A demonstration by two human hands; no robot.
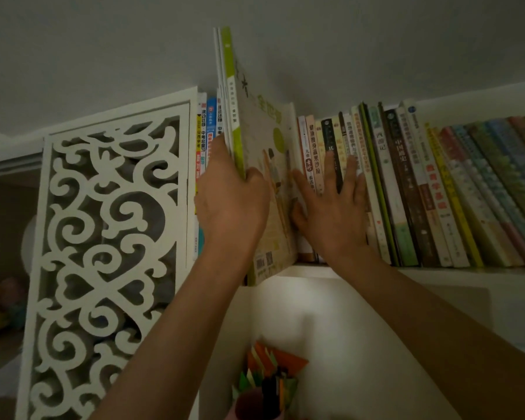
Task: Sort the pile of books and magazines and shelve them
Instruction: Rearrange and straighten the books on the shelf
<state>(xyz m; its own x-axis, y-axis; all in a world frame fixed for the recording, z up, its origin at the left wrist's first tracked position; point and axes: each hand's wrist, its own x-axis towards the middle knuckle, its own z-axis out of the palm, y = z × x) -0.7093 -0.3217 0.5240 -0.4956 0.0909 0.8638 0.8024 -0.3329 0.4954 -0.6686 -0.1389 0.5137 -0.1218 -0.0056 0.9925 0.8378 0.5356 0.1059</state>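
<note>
Dim room, low light overall. Plain grey-white wall or ceiling fills the upper part of the view. White shelving unit runs along the right. At left, a white carved panel with openwork scroll and heart cut-outs stands upright at the end of the shelf. Behind and left of the panel, a darker recess holds blurred coloured shapes, possibly toys. Bright patch on the white surface below the shelf board.

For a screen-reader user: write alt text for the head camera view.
Left hand grips tall thin books at a white shelf, while the right hand presses flat on the shelved books. A carved white panel stands left.
</note>
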